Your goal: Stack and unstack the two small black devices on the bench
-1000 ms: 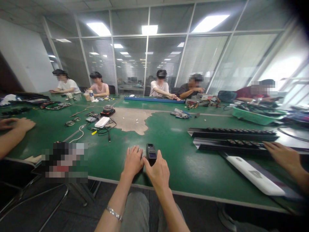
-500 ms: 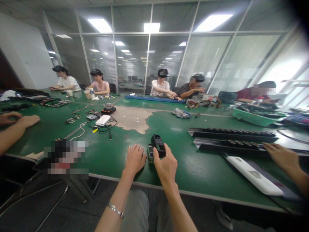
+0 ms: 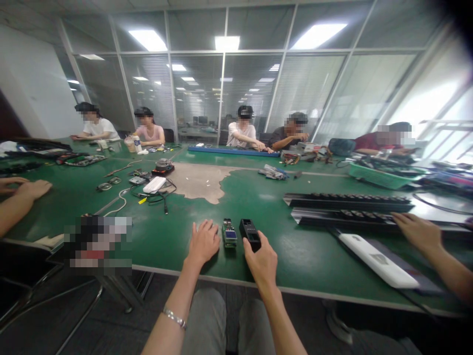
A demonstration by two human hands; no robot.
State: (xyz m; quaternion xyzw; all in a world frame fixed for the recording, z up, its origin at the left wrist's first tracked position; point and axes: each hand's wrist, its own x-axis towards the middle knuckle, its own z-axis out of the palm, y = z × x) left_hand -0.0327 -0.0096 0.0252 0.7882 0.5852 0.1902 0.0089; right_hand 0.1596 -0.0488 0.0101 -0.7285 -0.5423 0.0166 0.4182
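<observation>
At lower centre, the right hand (image 3: 263, 257) grips the black casing (image 3: 249, 231) by its sides, seemingly keeping it off the circuit board (image 3: 229, 235); the left hand (image 3: 203, 242) lies loosely spread, apparently empty.

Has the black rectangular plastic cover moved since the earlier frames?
Yes, rightward against the beige irregular tabletop patch: the black cover, held by the right hand, is beside the green circuit board instead of over it.
</observation>
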